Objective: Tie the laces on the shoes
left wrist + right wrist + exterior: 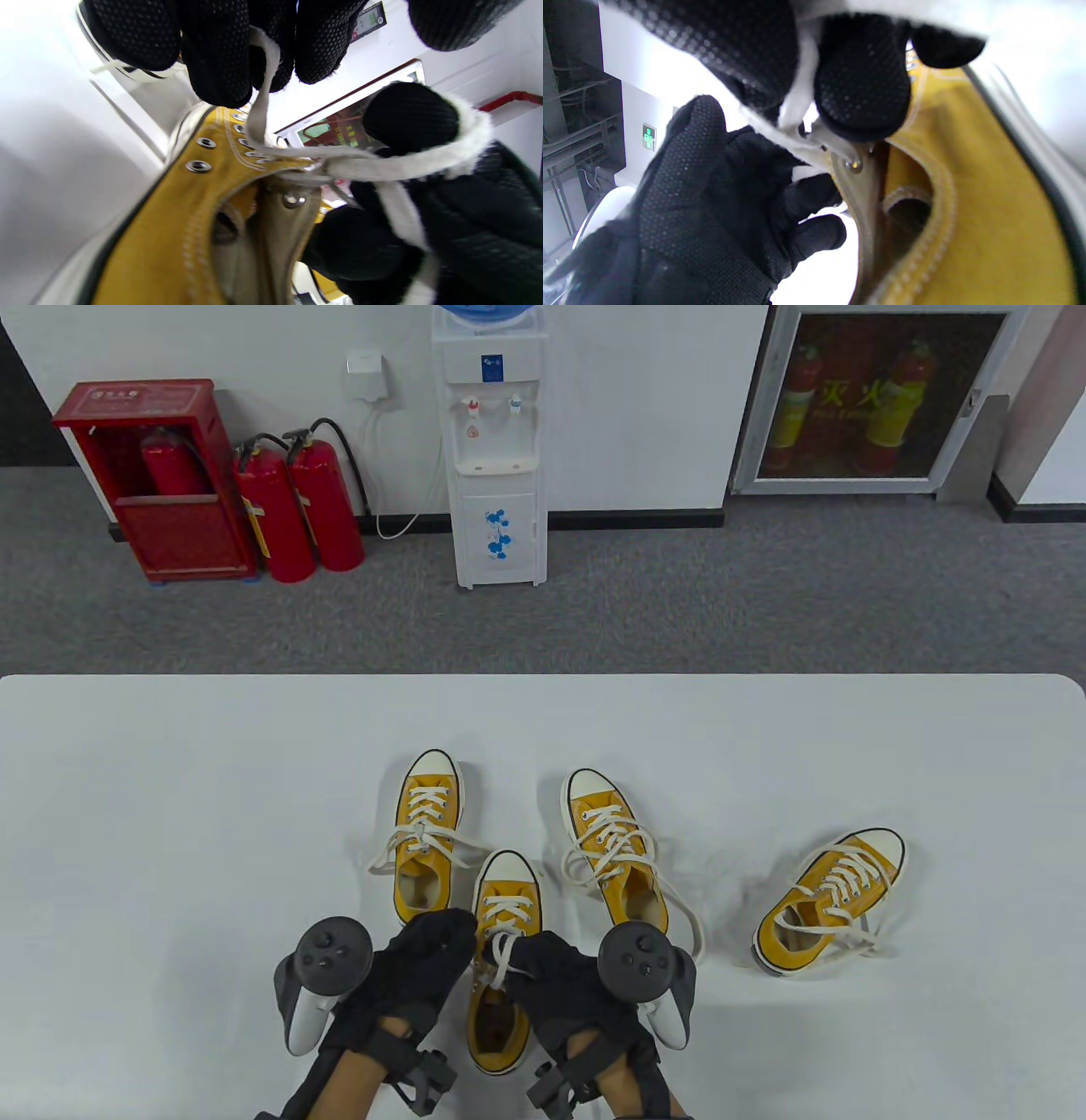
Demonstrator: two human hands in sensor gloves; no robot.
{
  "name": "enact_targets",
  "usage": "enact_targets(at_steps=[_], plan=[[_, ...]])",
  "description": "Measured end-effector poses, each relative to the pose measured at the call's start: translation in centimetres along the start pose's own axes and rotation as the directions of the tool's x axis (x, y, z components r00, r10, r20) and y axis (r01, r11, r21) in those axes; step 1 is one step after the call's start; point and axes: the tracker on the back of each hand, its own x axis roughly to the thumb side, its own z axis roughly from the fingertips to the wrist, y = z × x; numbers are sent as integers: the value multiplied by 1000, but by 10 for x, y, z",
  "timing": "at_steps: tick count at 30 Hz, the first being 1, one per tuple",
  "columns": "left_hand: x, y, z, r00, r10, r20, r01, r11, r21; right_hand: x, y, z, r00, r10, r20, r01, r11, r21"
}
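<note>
Nearest yellow shoe (502, 959): at the table's (170, 814) front edge, toe pointing away, between both hands. Left hand (420, 963) pinches one white lace (263, 93) end; right hand (556, 976) pinches the other. Three more yellow shoes (611, 848) lie beyond, laces loose

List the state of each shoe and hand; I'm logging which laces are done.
Nearest shoe: upright, laces being worked, not yet tied.
Far-left shoe: upright, laces loose.
Middle shoe: upright, laces loose.
Right shoe: tipped on its side, laces loose.
Left hand: pinches a lace.
Right hand: pinches a lace.
</note>
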Motion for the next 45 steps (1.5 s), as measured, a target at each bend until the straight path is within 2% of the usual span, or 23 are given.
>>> enact_targets(at_steps=[9,14,24,27,35,45], plan=[[2,-2,-1,998,47,36,-46,998,-45,3,4,0,998,53,25,-54,998,30],[4,-4,-1,999,28,46,-26,998,-56,7,7,1,983,169,68,-171,985,23],[9,-6,1,996,-53,64,54,998,-10,9,11,3,967,238,88,-240,971,18],[11,-6,2,993,-92,69,89,995,45,9,11,3,968,236,89,-239,971,18],[12,-4,3,983,-176,59,171,981,92,10,9,2,968,238,84,-240,970,26],[1,10,1,978,-207,-32,209,967,147,0,-5,-1,993,118,16,-118,992,50]])
